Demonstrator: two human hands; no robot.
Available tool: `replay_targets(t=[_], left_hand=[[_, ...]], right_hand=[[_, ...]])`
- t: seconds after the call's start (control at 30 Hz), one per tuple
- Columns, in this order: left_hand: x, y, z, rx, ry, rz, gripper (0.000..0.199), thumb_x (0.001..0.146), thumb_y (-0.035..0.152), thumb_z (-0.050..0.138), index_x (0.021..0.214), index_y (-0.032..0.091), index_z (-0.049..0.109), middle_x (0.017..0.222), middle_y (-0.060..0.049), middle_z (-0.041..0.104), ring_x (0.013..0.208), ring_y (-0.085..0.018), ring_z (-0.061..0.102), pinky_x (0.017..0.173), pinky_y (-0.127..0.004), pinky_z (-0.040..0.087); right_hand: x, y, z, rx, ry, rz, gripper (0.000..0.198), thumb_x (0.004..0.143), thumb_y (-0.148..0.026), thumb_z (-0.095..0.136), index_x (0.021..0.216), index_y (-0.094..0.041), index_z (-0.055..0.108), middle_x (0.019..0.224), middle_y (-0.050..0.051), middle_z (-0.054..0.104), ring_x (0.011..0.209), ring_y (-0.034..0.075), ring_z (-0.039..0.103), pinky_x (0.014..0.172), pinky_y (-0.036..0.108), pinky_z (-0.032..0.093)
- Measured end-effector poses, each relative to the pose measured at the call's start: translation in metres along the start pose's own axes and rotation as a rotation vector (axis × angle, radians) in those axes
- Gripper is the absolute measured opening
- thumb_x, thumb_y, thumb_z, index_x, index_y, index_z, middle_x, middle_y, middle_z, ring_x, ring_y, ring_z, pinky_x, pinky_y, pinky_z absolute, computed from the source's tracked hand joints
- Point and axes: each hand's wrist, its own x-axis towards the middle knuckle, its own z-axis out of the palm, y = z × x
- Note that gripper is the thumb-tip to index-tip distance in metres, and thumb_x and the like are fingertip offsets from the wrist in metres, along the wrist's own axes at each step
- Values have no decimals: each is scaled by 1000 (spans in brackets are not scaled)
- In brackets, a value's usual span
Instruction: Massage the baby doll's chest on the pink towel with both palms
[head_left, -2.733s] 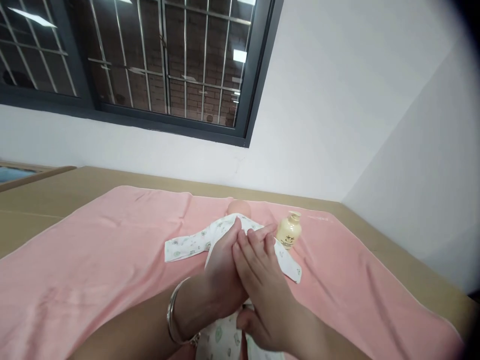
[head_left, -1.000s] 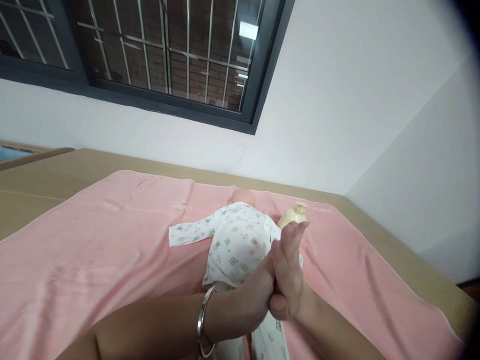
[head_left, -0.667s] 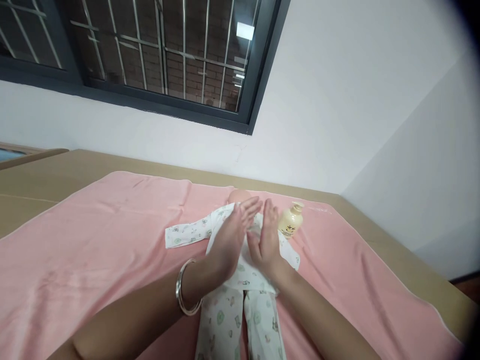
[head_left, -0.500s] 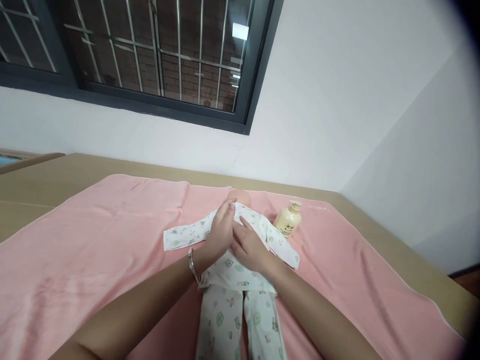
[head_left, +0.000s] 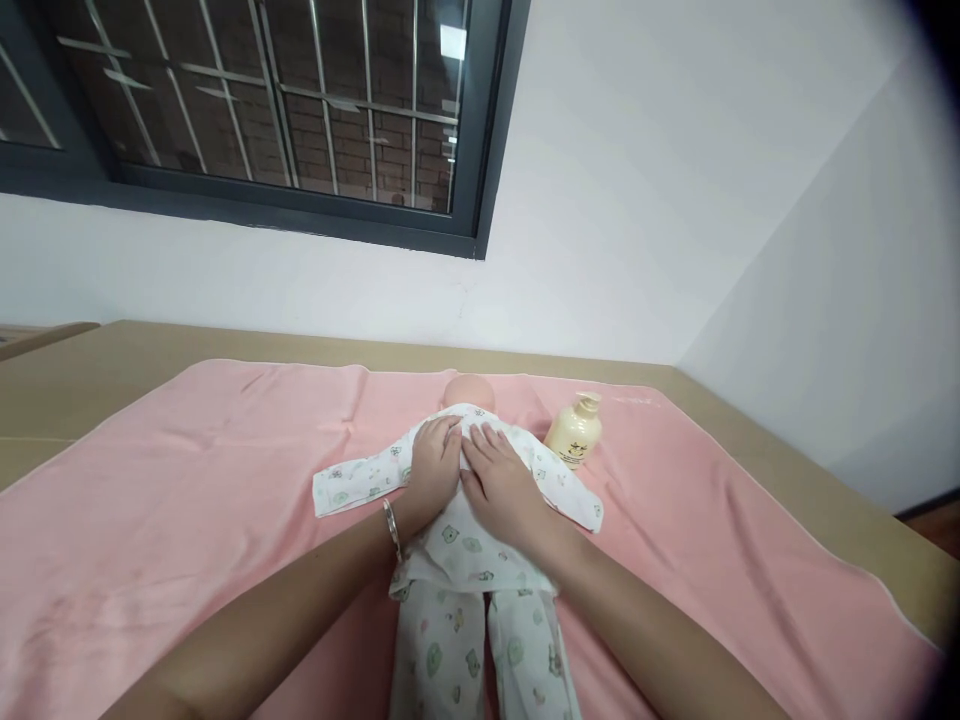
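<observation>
A baby doll dressed in a white patterned top [head_left: 465,555] and matching trousers [head_left: 442,650] lies stretched out, its sleeves spread to both sides. Only the smooth rounded top of its head [head_left: 469,392] shows beyond the collar. My left hand [head_left: 435,465], with a bracelet [head_left: 391,528] at the wrist, rests palm down on the upper part of the top. Beside it my right hand [head_left: 504,485] lies flat on the same cloth, fingers stretched out. Both hands are open and hold nothing.
A cream pump bottle [head_left: 574,432] stands by the doll's right-side sleeve. Beneath everything is a pink blanket [head_left: 225,470] over a tan surface [head_left: 187,335]. White wall [head_left: 600,230] and a barred window [head_left: 480,225] rise behind.
My hands were tilted toward each other with palms facing; now they are turned down flat on the doll's top. The view has shifted slightly.
</observation>
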Motion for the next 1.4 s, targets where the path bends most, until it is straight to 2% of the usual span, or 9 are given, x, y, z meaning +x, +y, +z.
replay_targets(t=[0.1,0.23,0.33,0.57,0.77,0.93,1.07,1.2,1.4], left_hand=[[-2,-4,3,5,-9,22,28,93,24,39,106,19,62,114,-8,66,110,-22,57,103,-43,42],[-4,-4,4,37,-19,31,30,92,25,39,112,19,62,121,-7,65,118,-22,54,109,-45,38],[-6,-4,3,40,-24,8,31,92,25,39,112,20,62,122,-7,64,119,-22,54,110,-46,38],[-7,-6,0,-3,-29,30,32,94,23,36,111,20,62,120,-7,65,115,-20,56,108,-43,40],[-8,-7,0,31,-45,72,33,94,23,36,115,19,61,124,-8,64,120,-21,54,111,-45,37],[-10,-8,-1,22,-43,44,34,95,26,34,114,20,62,125,-7,63,121,-20,54,112,-44,37],[-10,-9,-2,-8,-20,72,34,96,27,33,112,19,62,121,-7,65,118,-20,56,111,-43,38],[-9,-10,-2,-9,-27,84,34,96,28,33,112,19,62,121,-8,65,117,-20,56,111,-44,38],[-10,-9,-2,3,-34,60,35,96,29,33,113,19,62,124,-7,64,120,-20,54,112,-45,37]], right_hand=[[9,13,-2,84,-48,-72,47,98,-30,33,142,-18,44,151,8,37,144,23,26,119,50,15],[19,35,0,80,-8,159,54,100,-40,30,144,-9,40,150,15,36,142,25,29,117,49,20],[10,21,2,-38,21,258,57,99,-37,28,143,-1,38,147,22,39,141,29,31,116,50,22],[-6,-15,-1,-12,-30,-64,50,93,-18,33,141,-10,44,150,13,38,144,26,25,119,53,15],[12,27,-7,78,-88,-1,56,99,-43,34,148,-16,32,155,11,26,146,25,17,117,55,15],[-3,3,-2,-91,-58,177,62,98,-40,31,145,0,32,152,23,28,145,31,21,117,52,20],[-15,-19,-3,-126,-68,10,56,97,-30,33,145,-2,35,152,20,30,145,30,20,118,51,18],[-2,1,-10,-18,-142,-94,53,98,-36,36,147,-16,35,155,10,27,146,25,17,119,52,14],[5,19,-6,-12,-63,220,66,99,-48,27,148,-4,29,153,20,27,145,30,21,117,53,20]])
